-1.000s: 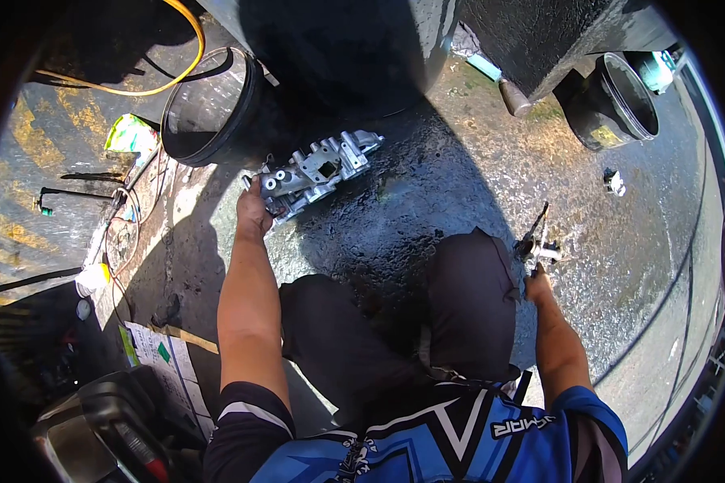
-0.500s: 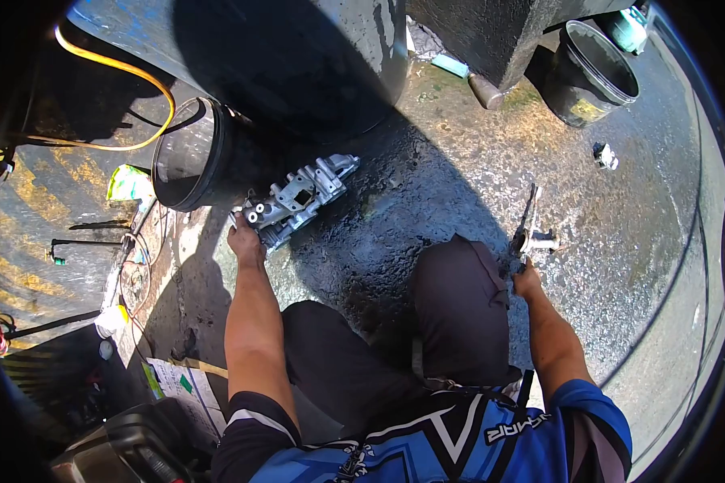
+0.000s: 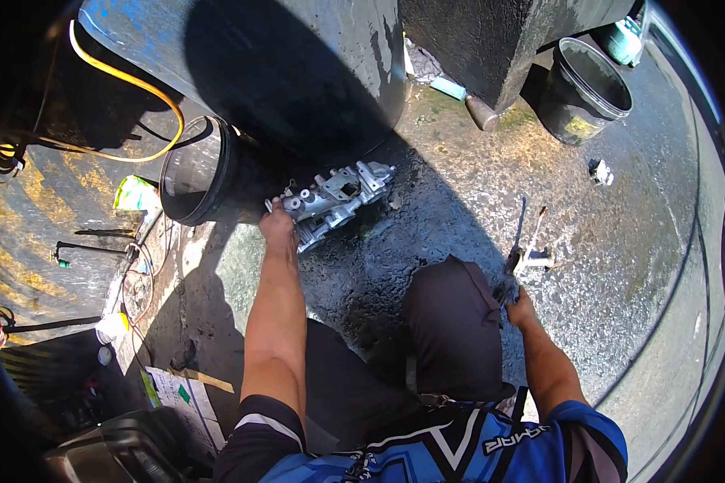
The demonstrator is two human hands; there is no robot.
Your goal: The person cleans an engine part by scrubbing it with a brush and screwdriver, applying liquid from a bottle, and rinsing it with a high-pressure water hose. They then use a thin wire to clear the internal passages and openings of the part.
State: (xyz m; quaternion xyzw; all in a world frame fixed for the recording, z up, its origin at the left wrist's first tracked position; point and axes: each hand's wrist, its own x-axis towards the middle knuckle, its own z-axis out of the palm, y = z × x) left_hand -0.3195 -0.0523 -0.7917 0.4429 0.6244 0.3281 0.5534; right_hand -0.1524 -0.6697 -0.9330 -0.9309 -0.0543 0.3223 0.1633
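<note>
A silver cast metal part (image 3: 342, 193) with ports and bolt bosses lies at a slant over the wet ground, left of centre. My left hand (image 3: 279, 229) is closed on its near left end. On the right, my right hand (image 3: 521, 308) is closed around a dark tool (image 3: 511, 278) with a long thin nozzle pointing up and away. Just beyond that hand, a small metal piece (image 3: 538, 259) with a thin rod sits on the ground. My knees are between the two hands.
Black buckets stand at the left (image 3: 192, 173) and upper right (image 3: 588, 88). A large dark drum (image 3: 298, 72) is ahead, beside a dark block (image 3: 499, 48). A yellow hose (image 3: 137, 80) curves at upper left. Papers (image 3: 187, 398) lie at lower left.
The metal part has moved right with my left hand on it. My right hand and the dark tool have shifted slightly left and nearer to me.
</note>
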